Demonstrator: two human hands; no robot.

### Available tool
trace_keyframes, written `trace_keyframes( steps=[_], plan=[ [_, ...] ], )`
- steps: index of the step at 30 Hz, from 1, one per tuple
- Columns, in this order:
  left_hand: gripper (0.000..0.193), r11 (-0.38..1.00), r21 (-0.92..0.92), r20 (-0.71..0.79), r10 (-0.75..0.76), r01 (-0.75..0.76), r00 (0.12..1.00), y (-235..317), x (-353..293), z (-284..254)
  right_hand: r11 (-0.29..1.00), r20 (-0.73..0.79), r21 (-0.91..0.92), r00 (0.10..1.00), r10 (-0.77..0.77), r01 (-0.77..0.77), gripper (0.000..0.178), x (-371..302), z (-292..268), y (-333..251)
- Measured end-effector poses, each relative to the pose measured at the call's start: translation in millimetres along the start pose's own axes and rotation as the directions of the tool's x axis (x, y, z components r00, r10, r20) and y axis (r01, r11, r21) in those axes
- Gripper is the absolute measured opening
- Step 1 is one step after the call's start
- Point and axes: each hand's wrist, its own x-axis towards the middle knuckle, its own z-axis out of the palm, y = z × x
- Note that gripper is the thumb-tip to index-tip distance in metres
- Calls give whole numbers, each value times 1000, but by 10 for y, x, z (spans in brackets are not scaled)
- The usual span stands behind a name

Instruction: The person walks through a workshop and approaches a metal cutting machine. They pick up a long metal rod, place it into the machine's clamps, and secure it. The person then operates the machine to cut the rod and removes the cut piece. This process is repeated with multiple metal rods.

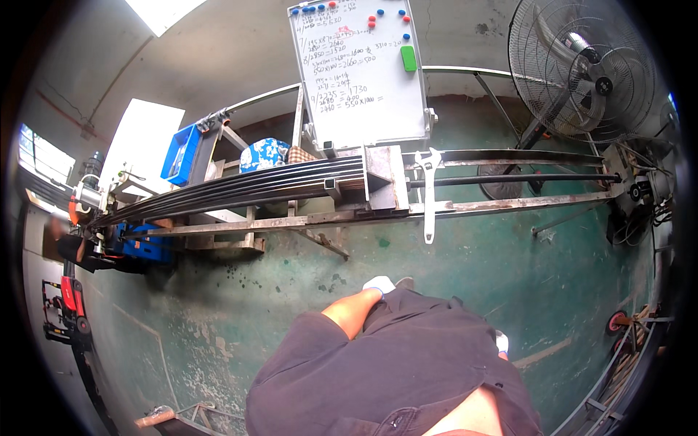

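My left hand (379, 283), in a white glove, hangs low in front of my dark shirt. Its fingers are not distinct, and I see nothing held in it. Only a sliver of my right hand (502, 341), also white-gloved, shows past the shirt's right side; its fingers are hidden. Both hands are apart from the long metal bench frame (313, 220). A large adjustable wrench (429, 196) lies across the frame's rails, beside a steel end plate (385, 178). Left of that plate, a bundle of long dark square tubes (254, 180) rests along the frame.
A whiteboard (363, 123) stands behind the bench, with a big fan (603, 87) at right. A blue bin (180, 156) sits at back left. Another person's arm (69, 247) shows at the far left, near a machine (89, 196). A wheeled rack (618, 370) stands at lower right.
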Motion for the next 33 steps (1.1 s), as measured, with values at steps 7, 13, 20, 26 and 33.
trace_keyframes(
  steps=[7,13,20,26,33],
  plan=[
    [57,1000,1,12,-12,12,1000,67,-88,-34,1000,16,-7,1000,0,1,20,-17,-30,-4],
    [58,1000,6,21,-28,28,999,97,-75,-11,997,12,-78,1000,-18,19,21,66,-65,193],
    [58,999,17,1,-35,35,999,72,-78,13,999,48,-29,999,-11,13,20,107,-56,232],
    [56,999,24,-37,-46,47,998,95,40,80,997,-18,-80,1000,2,-3,18,-124,36,141],
    [60,930,294,151,183,-221,971,-404,689,197,959,-163,-281,987,-12,-35,38,-410,338,-237]
  ],
)
